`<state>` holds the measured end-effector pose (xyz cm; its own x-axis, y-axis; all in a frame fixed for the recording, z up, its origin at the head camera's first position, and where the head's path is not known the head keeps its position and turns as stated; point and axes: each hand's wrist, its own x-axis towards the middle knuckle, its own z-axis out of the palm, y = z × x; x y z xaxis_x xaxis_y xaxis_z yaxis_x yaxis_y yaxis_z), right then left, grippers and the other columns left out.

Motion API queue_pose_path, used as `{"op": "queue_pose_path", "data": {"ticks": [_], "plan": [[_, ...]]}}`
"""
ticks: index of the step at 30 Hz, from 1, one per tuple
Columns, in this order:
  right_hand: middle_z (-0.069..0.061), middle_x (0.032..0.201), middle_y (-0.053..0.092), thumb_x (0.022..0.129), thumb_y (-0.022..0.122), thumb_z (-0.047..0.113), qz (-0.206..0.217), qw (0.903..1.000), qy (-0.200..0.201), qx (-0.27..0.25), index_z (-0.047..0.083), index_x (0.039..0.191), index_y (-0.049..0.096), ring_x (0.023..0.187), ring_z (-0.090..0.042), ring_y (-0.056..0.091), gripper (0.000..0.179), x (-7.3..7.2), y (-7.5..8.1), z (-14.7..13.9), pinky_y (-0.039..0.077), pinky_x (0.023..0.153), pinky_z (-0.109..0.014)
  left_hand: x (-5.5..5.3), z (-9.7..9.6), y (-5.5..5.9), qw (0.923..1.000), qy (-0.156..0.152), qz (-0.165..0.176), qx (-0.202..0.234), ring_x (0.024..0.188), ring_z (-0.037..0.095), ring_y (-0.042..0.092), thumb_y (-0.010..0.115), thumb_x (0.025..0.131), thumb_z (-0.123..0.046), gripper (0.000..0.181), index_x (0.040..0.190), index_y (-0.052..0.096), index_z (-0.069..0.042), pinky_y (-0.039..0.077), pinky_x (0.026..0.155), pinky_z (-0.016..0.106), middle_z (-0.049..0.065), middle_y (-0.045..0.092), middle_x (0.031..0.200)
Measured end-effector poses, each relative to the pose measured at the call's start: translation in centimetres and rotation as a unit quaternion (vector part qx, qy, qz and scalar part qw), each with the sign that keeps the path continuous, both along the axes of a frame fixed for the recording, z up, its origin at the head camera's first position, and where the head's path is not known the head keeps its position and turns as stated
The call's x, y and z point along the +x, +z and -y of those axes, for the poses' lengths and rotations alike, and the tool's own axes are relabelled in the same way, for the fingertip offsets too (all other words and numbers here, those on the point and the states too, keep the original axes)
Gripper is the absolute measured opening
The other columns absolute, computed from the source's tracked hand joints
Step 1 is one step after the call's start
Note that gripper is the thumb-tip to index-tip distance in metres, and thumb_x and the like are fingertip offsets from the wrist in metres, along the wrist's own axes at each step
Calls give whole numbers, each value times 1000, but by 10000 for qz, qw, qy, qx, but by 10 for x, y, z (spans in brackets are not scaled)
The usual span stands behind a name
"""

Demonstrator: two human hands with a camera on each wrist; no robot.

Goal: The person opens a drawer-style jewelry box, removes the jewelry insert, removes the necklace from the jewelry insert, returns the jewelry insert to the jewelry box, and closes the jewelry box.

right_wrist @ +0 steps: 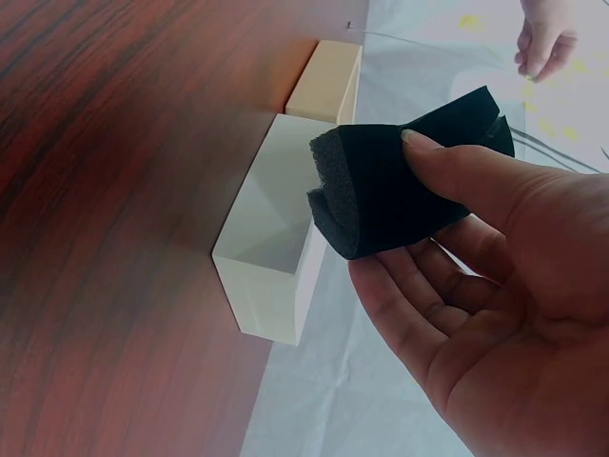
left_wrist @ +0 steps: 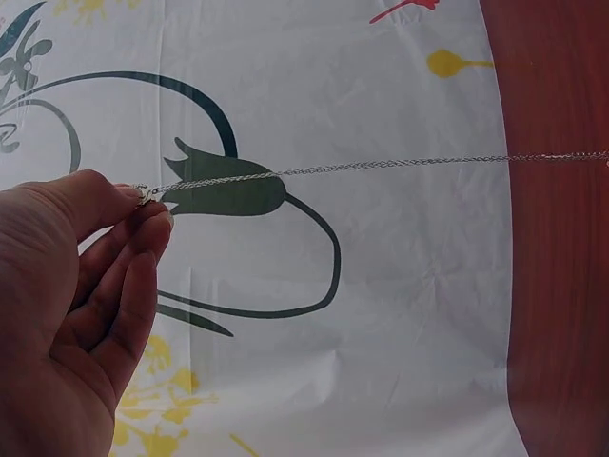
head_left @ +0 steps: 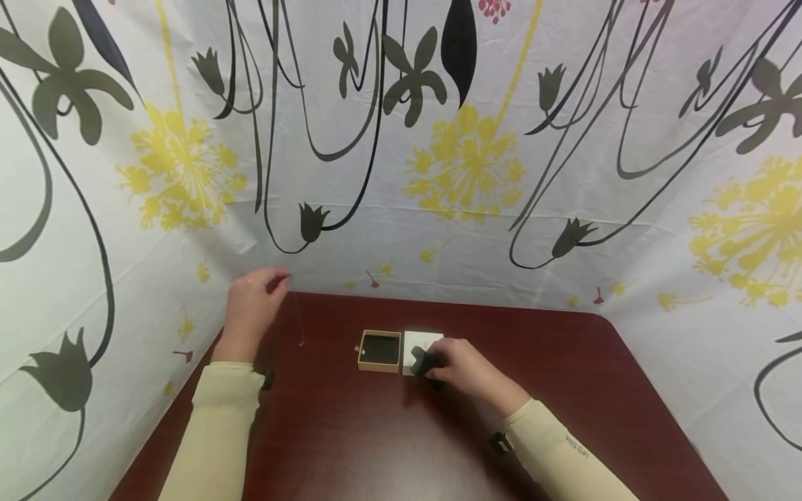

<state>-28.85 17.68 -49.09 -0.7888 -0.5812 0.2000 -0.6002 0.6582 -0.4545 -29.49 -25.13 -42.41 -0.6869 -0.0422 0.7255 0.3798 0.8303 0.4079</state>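
Note:
Between thumb and fingertips my left hand (head_left: 253, 306) pinches one end of a thin silver necklace chain (left_wrist: 381, 165). The chain hangs down over the table's far left part, with a tiny pendant (head_left: 301, 343) at its low end. My right hand (head_left: 466, 369) grips a black foam insert (right_wrist: 385, 186), bent between thumb and fingers. This insert is held over a white box (right_wrist: 271, 195), whose open inside shows in the right wrist view. Left of the white box sits a tan-edged box (head_left: 379, 367) with a black inside and a small tab on its left side.
Both boxes stand side by side on a dark red wooden table (head_left: 376, 431). A white cloth with flower prints (head_left: 351, 181) hangs behind the table and along its sides. Dark bands sit at both wrists, by the cream sleeves (head_left: 219, 424).

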Motion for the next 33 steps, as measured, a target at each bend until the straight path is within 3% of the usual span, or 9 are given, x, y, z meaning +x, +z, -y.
{"op": "queue_pose_path", "data": {"ticks": [33], "plan": [[15, 93, 72, 87, 93, 7, 81, 9999, 44, -43, 18, 102, 79, 89, -8, 66, 23, 0, -2, 1, 58, 84, -36, 2, 6, -22, 9972, 155, 687, -271, 102, 40, 77, 81, 100, -4, 10, 109, 83, -2, 61, 88, 58, 19, 81, 109]]}}
